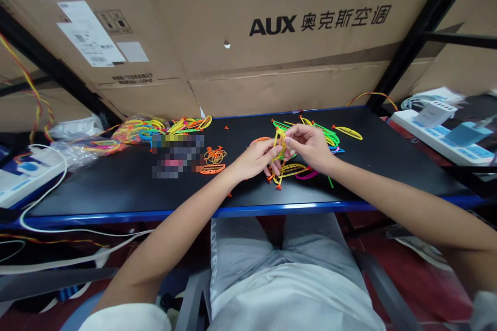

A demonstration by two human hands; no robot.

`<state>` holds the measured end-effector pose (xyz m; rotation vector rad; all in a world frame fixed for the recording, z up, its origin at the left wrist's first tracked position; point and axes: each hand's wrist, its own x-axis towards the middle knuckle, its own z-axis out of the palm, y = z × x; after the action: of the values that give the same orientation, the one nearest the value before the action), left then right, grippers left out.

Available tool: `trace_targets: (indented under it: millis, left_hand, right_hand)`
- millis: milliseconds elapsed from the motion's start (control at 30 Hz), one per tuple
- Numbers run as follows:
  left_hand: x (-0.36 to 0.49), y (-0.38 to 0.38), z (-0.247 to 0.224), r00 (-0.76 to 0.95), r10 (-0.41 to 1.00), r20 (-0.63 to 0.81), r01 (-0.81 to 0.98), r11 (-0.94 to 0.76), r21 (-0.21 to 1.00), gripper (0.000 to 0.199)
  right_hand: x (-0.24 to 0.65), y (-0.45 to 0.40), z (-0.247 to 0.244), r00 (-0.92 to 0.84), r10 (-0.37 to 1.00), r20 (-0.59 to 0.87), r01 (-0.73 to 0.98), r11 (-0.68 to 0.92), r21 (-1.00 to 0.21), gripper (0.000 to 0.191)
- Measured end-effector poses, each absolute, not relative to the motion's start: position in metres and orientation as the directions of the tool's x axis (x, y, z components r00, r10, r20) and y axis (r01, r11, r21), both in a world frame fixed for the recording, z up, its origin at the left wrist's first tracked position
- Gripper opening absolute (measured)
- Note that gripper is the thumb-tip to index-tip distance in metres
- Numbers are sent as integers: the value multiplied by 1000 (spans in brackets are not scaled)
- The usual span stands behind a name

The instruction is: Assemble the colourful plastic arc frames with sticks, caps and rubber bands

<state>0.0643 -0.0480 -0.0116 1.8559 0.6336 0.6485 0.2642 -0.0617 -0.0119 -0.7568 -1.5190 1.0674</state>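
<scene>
My left hand [254, 159] and my right hand [306, 146] meet above the black tabletop [116, 186], their fingers pinching a thin neon-yellow plastic strip piece [278, 145] between them. Directly below and behind the hands lies a loose heap of neon green, yellow, orange and pink plastic strips [310, 137], some with small orange tips. To the left of my left hand sit a tangle of orange plastic loops [215, 155] and a flat orange strip [212, 169]. A pixelated patch [177, 156] hides part of the table.
A clear bag of mixed neon strips [135, 133] lies at the table's far left. The table has a blue front edge [272, 208]. White power strips with chargers sit on both sides [438, 137], with wires nearby. Large cardboard boxes [272, 36] stand behind.
</scene>
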Motion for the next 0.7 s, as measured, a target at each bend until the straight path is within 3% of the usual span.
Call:
trace_targets:
  millis: [267,700]
  left_hand:
    - [65,-46,-12,724,668,170,44,-290,956,54]
    - [62,-44,-13,700,683,207,-9,-281,960,54]
  right_hand:
    - [259,-65,-13,-110,873,476,-50,473,-880,35]
    - [265,-55,-17,-181,938,296,-150,272,-951,40]
